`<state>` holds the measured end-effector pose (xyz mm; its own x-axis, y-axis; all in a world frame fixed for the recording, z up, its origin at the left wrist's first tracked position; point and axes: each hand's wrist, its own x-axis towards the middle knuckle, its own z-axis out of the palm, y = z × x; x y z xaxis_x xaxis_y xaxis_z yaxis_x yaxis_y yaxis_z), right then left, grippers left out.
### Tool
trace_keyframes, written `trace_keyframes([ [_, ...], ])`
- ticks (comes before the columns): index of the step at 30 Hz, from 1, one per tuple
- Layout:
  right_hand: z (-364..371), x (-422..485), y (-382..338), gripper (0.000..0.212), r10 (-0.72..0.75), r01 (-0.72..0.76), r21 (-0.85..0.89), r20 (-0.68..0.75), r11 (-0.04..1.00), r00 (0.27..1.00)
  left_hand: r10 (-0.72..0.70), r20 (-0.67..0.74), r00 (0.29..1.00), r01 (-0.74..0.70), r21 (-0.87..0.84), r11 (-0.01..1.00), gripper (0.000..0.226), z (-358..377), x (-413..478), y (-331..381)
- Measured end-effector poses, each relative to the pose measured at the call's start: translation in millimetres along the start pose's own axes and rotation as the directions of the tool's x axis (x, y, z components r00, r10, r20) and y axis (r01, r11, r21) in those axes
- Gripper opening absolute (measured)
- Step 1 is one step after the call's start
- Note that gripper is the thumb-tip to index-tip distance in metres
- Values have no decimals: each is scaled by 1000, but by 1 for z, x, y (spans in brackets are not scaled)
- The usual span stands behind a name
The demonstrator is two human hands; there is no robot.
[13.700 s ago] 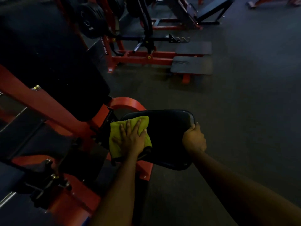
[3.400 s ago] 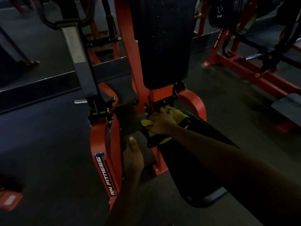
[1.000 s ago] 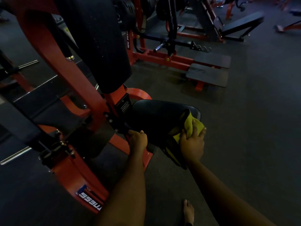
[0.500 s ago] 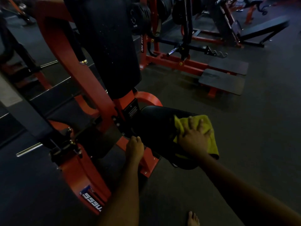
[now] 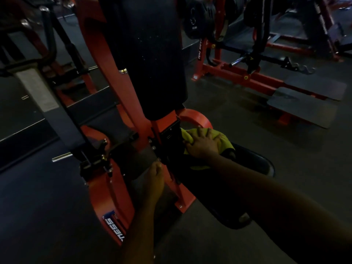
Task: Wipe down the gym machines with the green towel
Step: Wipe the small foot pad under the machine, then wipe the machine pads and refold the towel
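My right hand [image 5: 202, 144] lies flat, fingers [image 5: 200, 132] spread, pressing the green towel [image 5: 223, 142] onto the rear end of the black seat pad [image 5: 253, 162], just beside the red frame [image 5: 131, 111]. My left hand [image 5: 155, 175] reaches the bracket below the seat; whether its fingers grip anything I cannot tell

One head-worn camera looks forward and down, close above a black seat [image 5: 255, 162].
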<state>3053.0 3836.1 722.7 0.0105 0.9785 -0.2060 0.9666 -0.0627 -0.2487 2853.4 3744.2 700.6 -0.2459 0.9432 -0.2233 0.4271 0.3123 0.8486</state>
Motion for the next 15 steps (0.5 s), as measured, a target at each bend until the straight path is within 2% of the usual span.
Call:
trace_keyframes([
  [4,2,11,-8,84,-155,158,-48,62,986,986,33,-6,999,-33,-23,999,32,-3,2,-9],
  [6,5,0,-7,85,-264,269,-68,72,961,962,55,-87,995,-56,-3,998,38,1,15,-19],
  [8,7,-17,-9,80,-329,336,-71,94,939,940,61,-100,993,-59,32,998,42,5,24,-17],
  [11,8,-50,-14,63,-392,392,-103,18,914,920,102,-93,990,-101,13,995,37,-6,5,37],
  [13,5,-68,-13,59,-397,390,-102,-61,915,916,162,-97,982,-162,12,987,37,-16,1,60],
  [15,0,-79,-11,52,-332,342,38,-159,939,930,225,-123,967,-225,13,974,43,-30,-1,83],
])
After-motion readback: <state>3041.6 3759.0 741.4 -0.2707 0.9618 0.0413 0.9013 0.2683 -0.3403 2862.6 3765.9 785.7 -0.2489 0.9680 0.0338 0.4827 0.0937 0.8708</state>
